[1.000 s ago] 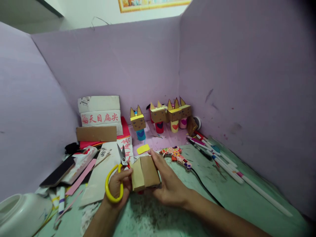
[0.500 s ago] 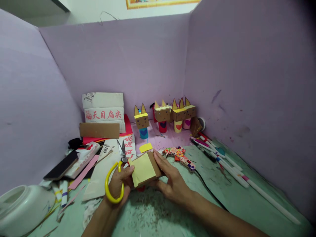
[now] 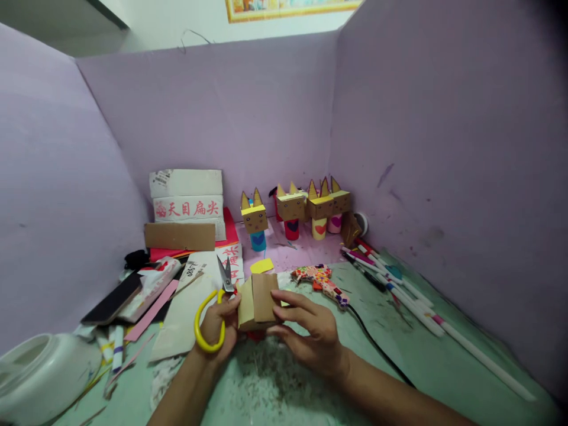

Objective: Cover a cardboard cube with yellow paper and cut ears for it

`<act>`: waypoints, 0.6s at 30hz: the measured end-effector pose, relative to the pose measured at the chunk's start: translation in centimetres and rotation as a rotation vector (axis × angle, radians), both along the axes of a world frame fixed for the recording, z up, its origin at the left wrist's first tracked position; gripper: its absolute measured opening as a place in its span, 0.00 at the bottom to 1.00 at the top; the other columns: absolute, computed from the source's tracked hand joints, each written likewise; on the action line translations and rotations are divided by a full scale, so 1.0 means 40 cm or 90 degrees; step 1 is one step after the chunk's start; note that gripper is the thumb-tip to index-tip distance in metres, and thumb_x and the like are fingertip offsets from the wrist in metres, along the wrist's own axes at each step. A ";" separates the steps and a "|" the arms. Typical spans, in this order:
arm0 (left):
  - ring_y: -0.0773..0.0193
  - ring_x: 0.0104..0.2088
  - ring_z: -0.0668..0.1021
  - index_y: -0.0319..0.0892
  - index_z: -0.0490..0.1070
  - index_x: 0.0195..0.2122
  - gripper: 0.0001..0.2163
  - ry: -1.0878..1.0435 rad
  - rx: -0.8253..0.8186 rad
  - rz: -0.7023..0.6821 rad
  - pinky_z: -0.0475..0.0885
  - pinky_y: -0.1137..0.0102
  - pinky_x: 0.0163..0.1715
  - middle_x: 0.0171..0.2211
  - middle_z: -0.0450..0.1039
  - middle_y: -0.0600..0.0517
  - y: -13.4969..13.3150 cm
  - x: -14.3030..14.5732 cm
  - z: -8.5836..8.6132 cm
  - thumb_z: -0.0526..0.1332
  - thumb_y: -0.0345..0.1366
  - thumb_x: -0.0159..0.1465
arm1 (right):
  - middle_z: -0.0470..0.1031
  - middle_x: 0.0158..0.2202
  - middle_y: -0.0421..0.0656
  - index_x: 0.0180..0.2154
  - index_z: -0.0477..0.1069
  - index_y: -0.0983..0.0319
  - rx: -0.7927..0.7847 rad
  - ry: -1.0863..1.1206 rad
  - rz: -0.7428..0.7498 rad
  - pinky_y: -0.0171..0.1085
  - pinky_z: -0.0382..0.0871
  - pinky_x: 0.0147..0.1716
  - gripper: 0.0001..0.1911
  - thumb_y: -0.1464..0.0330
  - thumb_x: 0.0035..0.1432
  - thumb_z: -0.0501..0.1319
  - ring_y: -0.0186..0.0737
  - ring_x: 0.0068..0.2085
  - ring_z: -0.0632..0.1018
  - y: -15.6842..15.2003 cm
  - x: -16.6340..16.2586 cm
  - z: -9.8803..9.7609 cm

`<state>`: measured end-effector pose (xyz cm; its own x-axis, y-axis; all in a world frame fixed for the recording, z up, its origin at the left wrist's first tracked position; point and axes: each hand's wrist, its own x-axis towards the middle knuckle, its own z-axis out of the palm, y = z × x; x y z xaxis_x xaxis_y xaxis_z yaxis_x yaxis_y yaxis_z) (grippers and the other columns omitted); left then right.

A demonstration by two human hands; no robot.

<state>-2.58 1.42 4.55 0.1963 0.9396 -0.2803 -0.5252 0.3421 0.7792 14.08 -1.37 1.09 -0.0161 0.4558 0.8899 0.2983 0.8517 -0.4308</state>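
Note:
A small cardboard box [image 3: 265, 299] with pale yellow paper on one side is held between my two hands, above the table. My left hand [image 3: 220, 322] grips its left edge with the thumb and also has yellow-handled scissors [image 3: 208, 338] hooked on it. The scissor blades stand slightly apart and point upward. On the other side, my right hand [image 3: 310, 331] holds the box's right edge between fingertips and thumb. Behind the box lies a yellow paper piece [image 3: 261, 265]. Something red shows beneath the box, mostly hidden.
Several box-headed figures with pointed ears [image 3: 254, 222] stand at the back. A patterned glue gun [image 3: 322, 283] with a black cord lies to the right, near several markers [image 3: 410, 305]. White cardboard [image 3: 186, 195] and paper strips are at left, with a white jar [image 3: 44, 376] in front.
The box has been turned, so its bare brown side now faces me instead of the yellow one. My right hand's fingers have shifted along its edge.

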 end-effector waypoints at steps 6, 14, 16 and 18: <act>0.54 0.31 0.79 0.34 0.69 0.46 0.18 0.009 0.020 0.032 0.73 0.63 0.32 0.31 0.78 0.46 -0.001 0.012 0.006 0.60 0.24 0.52 | 0.71 0.49 0.54 0.51 0.60 0.58 -0.066 -0.052 -0.017 0.46 0.69 0.48 0.32 0.67 0.44 0.70 0.51 0.51 0.73 0.012 0.008 -0.001; 0.60 0.24 0.78 0.36 0.68 0.37 0.11 0.016 0.039 0.016 0.74 0.67 0.24 0.24 0.75 0.48 -0.019 0.028 0.019 0.61 0.28 0.52 | 0.58 0.57 0.54 0.59 0.48 0.60 -0.452 0.041 -0.064 0.53 0.57 0.56 0.55 0.67 0.30 0.74 0.57 0.58 0.62 0.044 -0.003 -0.011; 0.60 0.26 0.78 0.38 0.67 0.39 0.13 0.012 0.083 -0.005 0.74 0.67 0.25 0.26 0.75 0.49 -0.023 0.034 0.013 0.63 0.29 0.51 | 0.63 0.54 0.51 0.57 0.51 0.59 -0.490 0.080 -0.066 0.52 0.57 0.55 0.48 0.69 0.35 0.71 0.54 0.56 0.65 0.047 0.001 -0.006; 0.60 0.27 0.78 0.38 0.67 0.40 0.14 0.023 0.124 -0.027 0.74 0.68 0.26 0.28 0.75 0.49 -0.028 0.040 0.006 0.64 0.31 0.52 | 0.65 0.52 0.49 0.55 0.54 0.58 -0.496 0.102 -0.057 0.51 0.58 0.54 0.46 0.70 0.33 0.71 0.53 0.54 0.66 0.049 0.005 0.001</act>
